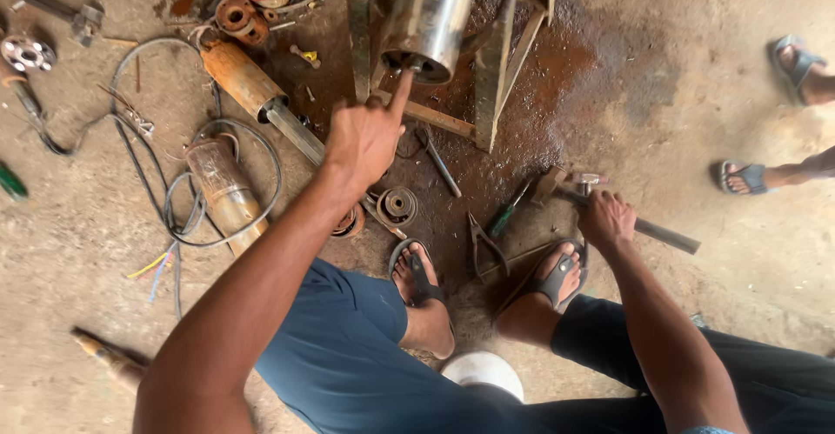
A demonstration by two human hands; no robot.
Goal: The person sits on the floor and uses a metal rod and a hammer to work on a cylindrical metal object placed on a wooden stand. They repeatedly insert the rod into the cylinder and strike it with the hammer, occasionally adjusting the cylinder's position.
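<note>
My left hand [364, 138] reaches forward with the index finger stretched out, its tip touching the lower end of a shiny steel cylinder [430, 16] that rests in an angle-iron frame [491, 73]. The other fingers are curled and hold nothing. My right hand [606, 218] is closed around the handle of a hammer [644, 225] lying low over the dirt floor, its head [584, 180] by a small wooden block. I sit with both sandalled feet [422, 282] on the ground in front of me.
Pliers [484, 238] and a green-handled screwdriver [509, 212] lie between my feet. Rusty pump sections [248, 82], black cable loops [174, 190], round metal parts [398, 205] and a wrench [439, 164] litter the left. Another person's sandalled feet [748, 177] stand at the right edge.
</note>
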